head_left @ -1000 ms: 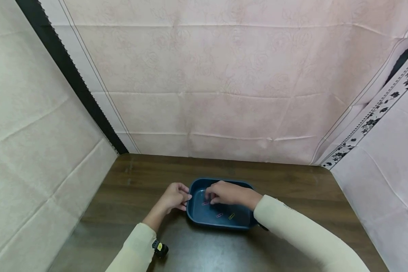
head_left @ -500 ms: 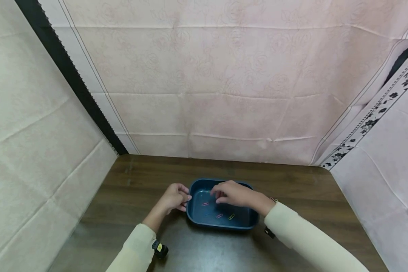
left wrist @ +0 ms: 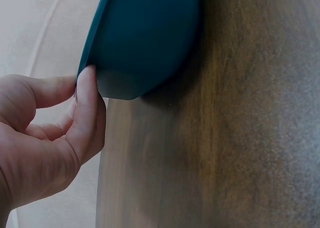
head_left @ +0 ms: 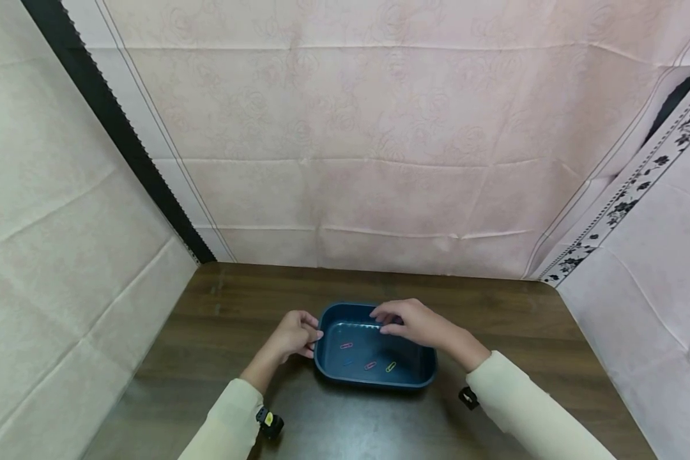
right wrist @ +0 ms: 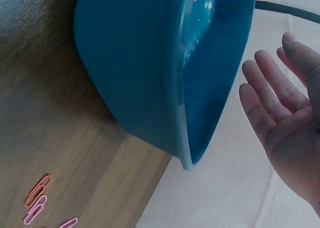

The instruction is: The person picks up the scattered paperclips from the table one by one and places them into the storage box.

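Note:
A dark blue rectangular plastic tray [head_left: 374, 384] lies on the wooden table. My left hand [head_left: 293, 335] holds its left end, thumb and fingers pinching the rim, as the left wrist view shows close up. My right hand [head_left: 411, 321] hovers over the tray's back right part, with its fingers loosely bent and nothing between them. On the tray floor are a pink paper clip [head_left: 346, 345], a second pink paper clip [head_left: 370, 366], a yellow paper clip [head_left: 391, 367] and a faint blue paper clip [head_left: 347, 363].
In the right wrist view, an orange-red paper clip [right wrist: 37, 189] and a pink paper clip [right wrist: 35, 209] lie on the table beside the tray; my right arm hides that spot in the head view. Pale cloth [head_left: 345, 191] hangs behind the table and along both sides.
My right hand has lifted from the tray's left part and drawn back to the right, its fingers loosening. A pink paper clip once partly behind its fingers now shows whole. The left hand stays put.

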### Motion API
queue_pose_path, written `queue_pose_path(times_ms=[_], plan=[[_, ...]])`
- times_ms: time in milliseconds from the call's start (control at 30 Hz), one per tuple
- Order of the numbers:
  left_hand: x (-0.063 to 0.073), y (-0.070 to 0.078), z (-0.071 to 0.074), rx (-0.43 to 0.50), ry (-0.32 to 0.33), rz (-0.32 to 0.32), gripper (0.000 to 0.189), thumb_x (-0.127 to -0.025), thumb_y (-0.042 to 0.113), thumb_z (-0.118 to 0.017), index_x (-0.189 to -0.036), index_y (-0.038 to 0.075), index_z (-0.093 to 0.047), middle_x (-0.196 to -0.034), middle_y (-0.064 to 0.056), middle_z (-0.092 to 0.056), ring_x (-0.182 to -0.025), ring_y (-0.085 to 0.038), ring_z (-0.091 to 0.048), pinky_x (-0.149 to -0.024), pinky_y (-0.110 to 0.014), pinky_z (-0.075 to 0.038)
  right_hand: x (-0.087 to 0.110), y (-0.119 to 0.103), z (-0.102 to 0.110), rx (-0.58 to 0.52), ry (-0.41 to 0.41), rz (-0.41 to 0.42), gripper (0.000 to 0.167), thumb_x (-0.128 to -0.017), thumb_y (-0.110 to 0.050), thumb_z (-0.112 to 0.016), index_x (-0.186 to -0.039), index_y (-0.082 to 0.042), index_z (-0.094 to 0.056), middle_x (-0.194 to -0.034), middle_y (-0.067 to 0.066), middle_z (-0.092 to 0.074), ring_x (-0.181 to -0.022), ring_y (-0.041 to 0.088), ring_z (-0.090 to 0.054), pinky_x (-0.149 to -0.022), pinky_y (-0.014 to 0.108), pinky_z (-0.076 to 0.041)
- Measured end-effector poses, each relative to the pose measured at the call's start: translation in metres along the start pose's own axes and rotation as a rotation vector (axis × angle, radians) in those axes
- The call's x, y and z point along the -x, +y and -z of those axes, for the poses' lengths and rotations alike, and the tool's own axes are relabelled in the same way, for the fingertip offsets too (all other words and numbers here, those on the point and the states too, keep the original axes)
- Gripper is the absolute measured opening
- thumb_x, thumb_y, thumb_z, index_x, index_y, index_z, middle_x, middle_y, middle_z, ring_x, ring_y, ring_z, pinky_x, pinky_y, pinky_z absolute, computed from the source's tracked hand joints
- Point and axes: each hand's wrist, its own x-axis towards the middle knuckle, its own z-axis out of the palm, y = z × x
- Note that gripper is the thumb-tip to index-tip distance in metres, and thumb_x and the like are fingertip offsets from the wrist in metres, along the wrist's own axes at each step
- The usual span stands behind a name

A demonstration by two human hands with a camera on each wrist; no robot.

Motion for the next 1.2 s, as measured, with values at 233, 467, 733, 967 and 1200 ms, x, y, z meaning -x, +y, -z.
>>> queue_pose_path(times_ms=[233,467,733,967,1200], plan=[[0.000,-0.002,0.000,-0.001,0.001,-0.011,0.020,-0.099,0.005,-0.066,-0.116,-0.004,-0.060,-0.092,-0.017,-0.064,-0.070,-0.023,-0.062,-0.062,-0.034,-0.065,0.015,0.003,0.006,-0.011,0.056,-0.039,0.033,-0.101,-0.022,-0.068,-0.134,-0.016,-0.066,-0.126,0.008,-0.072,-0.114,0.017,-0.069,-0.100,0.042,-0.059],[-0.001,-0.002,0.000,0.005,-0.005,-0.018,0.021,-0.099,0.004,-0.066,-0.116,-0.004,-0.059,-0.093,-0.017,-0.064,-0.070,-0.023,-0.062,-0.062,-0.035,-0.065,0.033,0.009,0.018,-0.020,0.132,-0.044,0.035,-0.100,-0.020,-0.069,-0.135,-0.012,-0.066,-0.126,0.006,-0.073,-0.112,0.019,-0.070,-0.098,0.045,-0.059],[-0.001,-0.002,-0.001,0.003,-0.014,-0.016,0.021,-0.099,0.004,-0.067,-0.116,-0.004,-0.060,-0.092,-0.017,-0.064,-0.070,-0.023,-0.063,-0.062,-0.035,-0.065,0.056,0.024,0.025,0.019,0.233,-0.072,0.030,-0.099,-0.017,-0.071,-0.127,-0.010,-0.069,-0.118,0.008,-0.074,-0.101,0.013,-0.069,-0.088,0.035,-0.062],[-0.003,-0.002,-0.001,0.005,-0.016,-0.013,0.019,-0.098,0.001,-0.066,-0.115,-0.005,-0.060,-0.091,-0.018,-0.065,-0.070,-0.022,-0.063,-0.061,-0.035,-0.065,0.070,0.041,0.026,0.052,0.272,-0.106,0.029,-0.098,-0.016,-0.072,-0.126,-0.011,-0.070,-0.116,0.003,-0.074,-0.099,0.010,-0.068,-0.083,0.027,-0.062],[-0.004,-0.003,-0.001,0.003,-0.015,-0.024,0.019,-0.099,0.001,-0.065,-0.115,-0.006,-0.059,-0.091,-0.018,-0.065,-0.070,-0.022,-0.062,-0.061,-0.035,-0.065,0.087,0.058,0.030,0.063,0.311,-0.166,0.028,-0.096,-0.012,-0.073,-0.124,-0.014,-0.070,-0.115,0.005,-0.074,-0.099,0.015,-0.070,-0.082,0.027,-0.061]])
